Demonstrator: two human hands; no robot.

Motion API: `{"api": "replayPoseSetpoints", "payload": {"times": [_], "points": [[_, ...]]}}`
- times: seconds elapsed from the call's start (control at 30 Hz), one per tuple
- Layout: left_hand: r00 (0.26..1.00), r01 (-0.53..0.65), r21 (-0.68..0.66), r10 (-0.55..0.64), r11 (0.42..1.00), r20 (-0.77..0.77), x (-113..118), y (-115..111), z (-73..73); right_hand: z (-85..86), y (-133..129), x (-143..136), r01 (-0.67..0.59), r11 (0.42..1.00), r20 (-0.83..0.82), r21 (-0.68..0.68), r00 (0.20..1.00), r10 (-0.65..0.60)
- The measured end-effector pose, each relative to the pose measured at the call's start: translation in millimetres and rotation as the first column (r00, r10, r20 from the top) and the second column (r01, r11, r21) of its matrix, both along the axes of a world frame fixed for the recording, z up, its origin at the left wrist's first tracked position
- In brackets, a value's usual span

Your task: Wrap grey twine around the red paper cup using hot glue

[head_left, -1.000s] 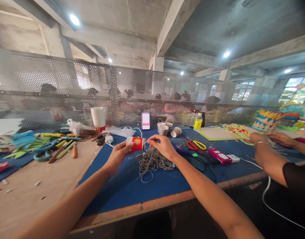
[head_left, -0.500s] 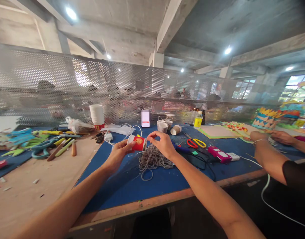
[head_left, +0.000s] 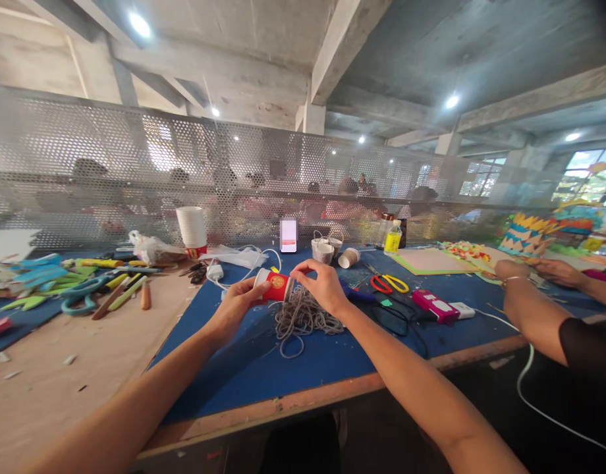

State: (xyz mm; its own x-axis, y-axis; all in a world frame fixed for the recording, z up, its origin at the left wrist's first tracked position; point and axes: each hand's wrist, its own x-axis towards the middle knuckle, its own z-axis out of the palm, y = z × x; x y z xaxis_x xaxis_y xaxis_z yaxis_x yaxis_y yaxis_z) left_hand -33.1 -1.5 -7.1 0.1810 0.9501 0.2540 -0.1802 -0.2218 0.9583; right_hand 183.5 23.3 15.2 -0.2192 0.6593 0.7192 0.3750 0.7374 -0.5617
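Observation:
My left hand (head_left: pixel 238 303) holds a red and white paper cup (head_left: pixel 277 286) on its side, its base pointing right. Thumb and fingers wrap around the cup near its white rim. At the base end, my right hand (head_left: pixel 320 283) is closed in a pinch, seemingly on a strand of cord; the fingertips hide most of it. Directly below and behind lies a tangled heap of grey cord (head_left: pixel 305 315), with one loop lying loose towards me on the blue mat (head_left: pixel 244 375).
A phone (head_left: pixel 288 236) stands upright behind the hands. Cord-covered cups (head_left: pixel 323 251), scissors (head_left: pixel 389 283), a yellow-labelled bottle (head_left: pixel 392 238) and a magenta box (head_left: pixel 434 307) lie rightward. Leftward are stacked paper cups (head_left: pixel 191 227) and tools (head_left: pixel 118 293). Another person's arm (head_left: pixel 535 316) reaches in at right.
The cup has turned slightly in my left hand, so its gold emblem sits further right. My right hand stays pinched near the base, barely shifted.

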Motion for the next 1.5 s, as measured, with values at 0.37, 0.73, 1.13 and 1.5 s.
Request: {"api": "replayPoseSetpoints", "payload": {"times": [0.37, 0.73, 1.13, 1.5], "points": [[1.000, 0.015, -0.003, -0.015, 1.000, -0.015, -1.4, 1.3, -1.9, -2.7, 2.0, -1.9, -0.015, 1.000, -0.021, -0.004, 1.000, 0.015], [0.999, 0.030, 0.012, -0.030, 0.999, -0.031, -1.9, 2.9, -2.9, -4.4, 2.3, -2.4, -0.017, 0.998, -0.019, -0.054, 1.000, 0.016], [0.999, 0.027, 0.021, -0.026, 0.999, -0.029, -1.1, 1.3, -0.5, -3.1, 0.3, -3.9, -0.032, 0.997, -0.053, -0.070, 0.998, 0.029], [0.998, 0.045, 0.017, -0.044, 0.999, -0.037, -3.1, 2.1, -1.6, -5.2, 1.8, -3.4, -0.038, 0.998, -0.054, -0.049, 0.998, 0.036]]}}
